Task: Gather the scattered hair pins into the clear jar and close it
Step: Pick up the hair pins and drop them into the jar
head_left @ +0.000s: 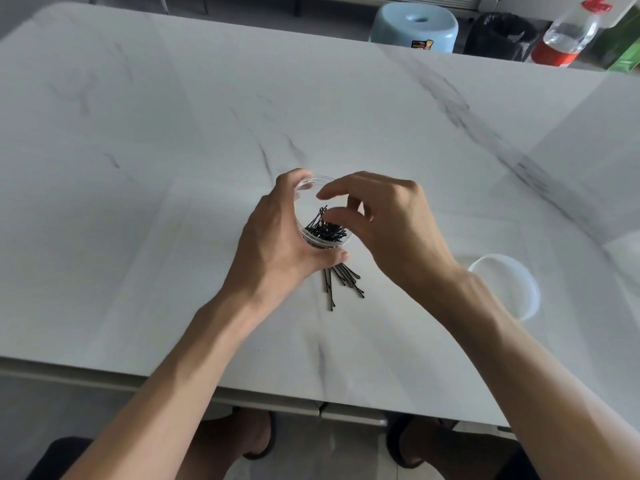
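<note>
The clear jar (313,241) stands on the white marble table (173,202), tilted a little toward me, with a heap of black hair pins (325,230) inside. My left hand (277,244) grips the jar from its left side, the thumb under its near edge. My right hand (388,223) hovers over the jar's mouth, its thumb and forefinger apart, and I see nothing pinched between them. Several more hair pins (343,282) lie on the table just in front of the jar. The clear lid (505,285) lies flat to the right.
Beyond the table's far edge are a light blue stool (415,27), a black bin (502,34) and a bottle with a red cap (568,32). The table's near edge runs just above my feet.
</note>
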